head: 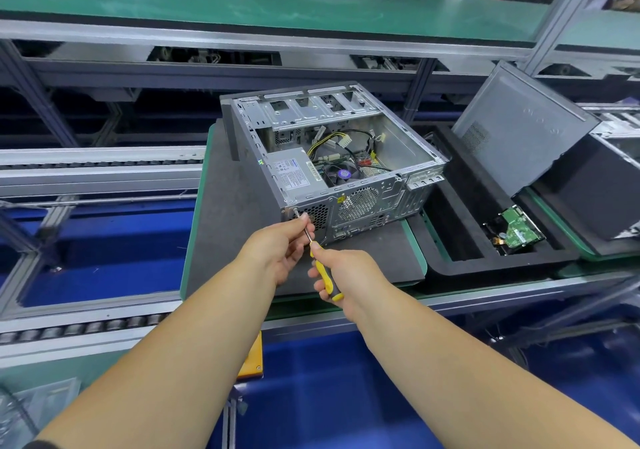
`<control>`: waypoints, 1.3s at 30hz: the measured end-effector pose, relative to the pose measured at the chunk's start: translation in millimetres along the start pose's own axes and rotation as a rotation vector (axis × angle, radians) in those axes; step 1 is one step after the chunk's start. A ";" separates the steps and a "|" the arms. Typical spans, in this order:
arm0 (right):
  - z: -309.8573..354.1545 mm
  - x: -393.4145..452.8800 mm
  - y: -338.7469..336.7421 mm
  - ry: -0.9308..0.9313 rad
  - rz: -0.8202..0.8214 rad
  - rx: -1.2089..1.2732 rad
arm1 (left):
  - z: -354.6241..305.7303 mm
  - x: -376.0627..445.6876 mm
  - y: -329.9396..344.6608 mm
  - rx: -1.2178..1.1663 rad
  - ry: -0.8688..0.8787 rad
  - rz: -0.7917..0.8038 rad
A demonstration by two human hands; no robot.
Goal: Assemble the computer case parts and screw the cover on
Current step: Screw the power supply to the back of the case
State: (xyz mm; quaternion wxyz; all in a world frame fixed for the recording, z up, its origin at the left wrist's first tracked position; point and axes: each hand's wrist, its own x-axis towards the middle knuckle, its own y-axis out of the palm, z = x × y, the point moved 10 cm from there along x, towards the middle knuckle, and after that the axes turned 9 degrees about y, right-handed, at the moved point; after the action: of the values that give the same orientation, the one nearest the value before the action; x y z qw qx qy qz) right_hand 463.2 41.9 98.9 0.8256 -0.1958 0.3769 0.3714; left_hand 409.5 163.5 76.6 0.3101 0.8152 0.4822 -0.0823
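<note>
1. Computer case (346,157) lying on its side on dark foam pad (221,234), open side up, rear panel toward near edge of pad; power supply (294,175), fan (343,173) and cables visible inside.
2. Right hand (346,275) curled round yellow-and-black handle of screwdriver (323,270); shaft angled up-left to near-left corner of rear panel.
3. Left hand (277,247) pinching shaft just behind tip, thumb and forefinger closed on metal.
4. Tip at screw (295,209), probably seated; contact too small to confirm.
5. Side cover (519,126) off case, leaning tilted, well apart at right.
6. Black foam tray (460,230) just right of pad; hard drive (517,232) with green board up at tray's near-right corner.
</note>
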 end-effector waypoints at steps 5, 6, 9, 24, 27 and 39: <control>0.1 -6.5 4.2 0.028 -0.013 -0.001 | 0.3 2.2 -3.2 0.041 -0.010 -0.033; -0.1 -8.2 5.0 0.040 -0.004 0.013 | 0.6 2.5 -3.5 0.046 -0.012 -0.038; -1.6 -11.7 7.1 0.094 0.030 0.045 | 1.1 3.3 -3.3 0.048 -0.015 -0.046; -1.4 -10.2 7.9 0.074 0.082 0.074 | 5.1 8.7 -6.2 0.022 -0.038 -0.060; 4.8 -9.1 3.5 0.009 -0.004 0.016 | 5.0 8.5 -5.3 0.021 -0.042 -0.053; 6.5 -19.6 14.5 0.080 0.096 0.048 | 6.4 9.1 -4.3 -0.004 -0.044 -0.065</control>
State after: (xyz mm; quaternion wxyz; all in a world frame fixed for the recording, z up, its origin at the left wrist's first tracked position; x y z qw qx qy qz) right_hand 446.7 46.1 117.6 0.7957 -0.1722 0.4273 0.3932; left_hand 411.7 168.0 65.7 0.3194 0.7964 0.5018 -0.1094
